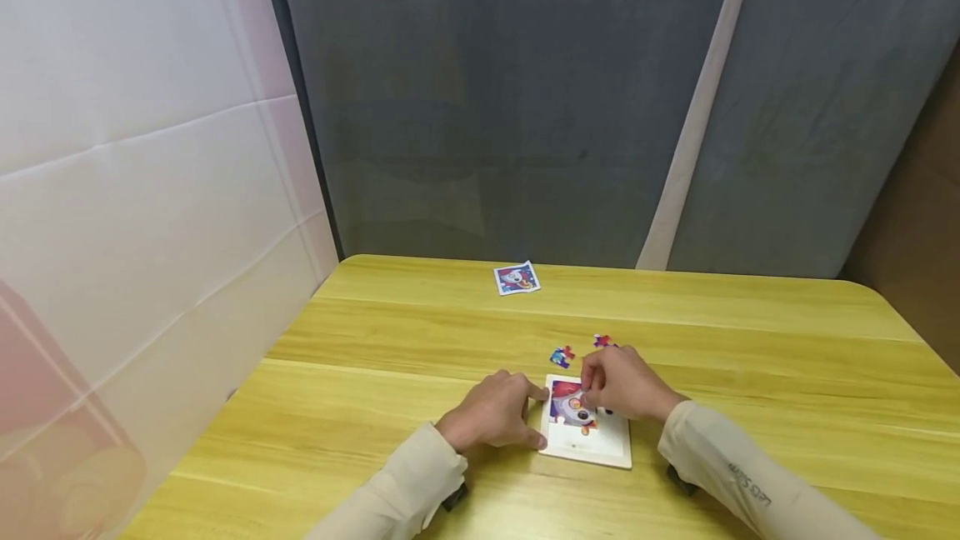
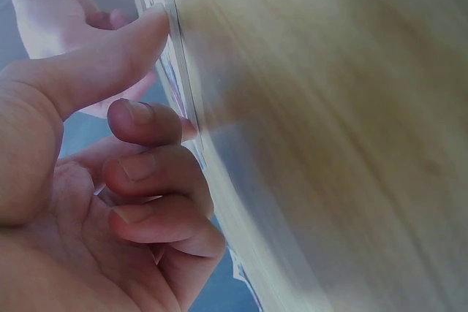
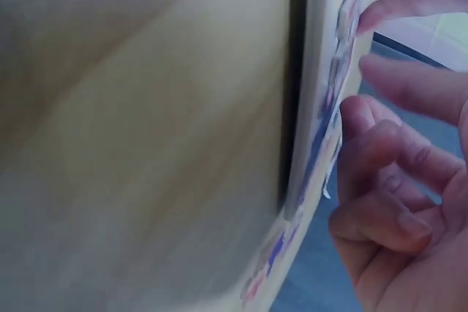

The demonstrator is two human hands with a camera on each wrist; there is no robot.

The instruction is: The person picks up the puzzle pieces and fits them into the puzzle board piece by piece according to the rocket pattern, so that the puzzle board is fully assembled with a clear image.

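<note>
The puzzle board (image 1: 588, 432) lies on the yellow wooden table (image 1: 750, 340), near its front edge, between both hands. The left hand (image 1: 495, 419) rests at the board's 9 o'clock edge, thumb and forefinger touching its side, the other fingers curled. The right hand (image 1: 622, 386) sits at the board's 1 o'clock, fingertips pinching a piece (image 1: 577, 404) onto the picture. The right sleeve (image 1: 750, 486) carries lettering, too small to read. Two loose pieces (image 1: 562, 356) lie at 12 o'clock beyond the board, and a picture card (image 1: 517, 278) farther back.

I see a white puzzle tray (image 1: 600, 444) lying flat, its upper-left part filled with colourful pieces. Two loose pieces (image 1: 562, 356) lie near, at its 12 o'clock.
</note>
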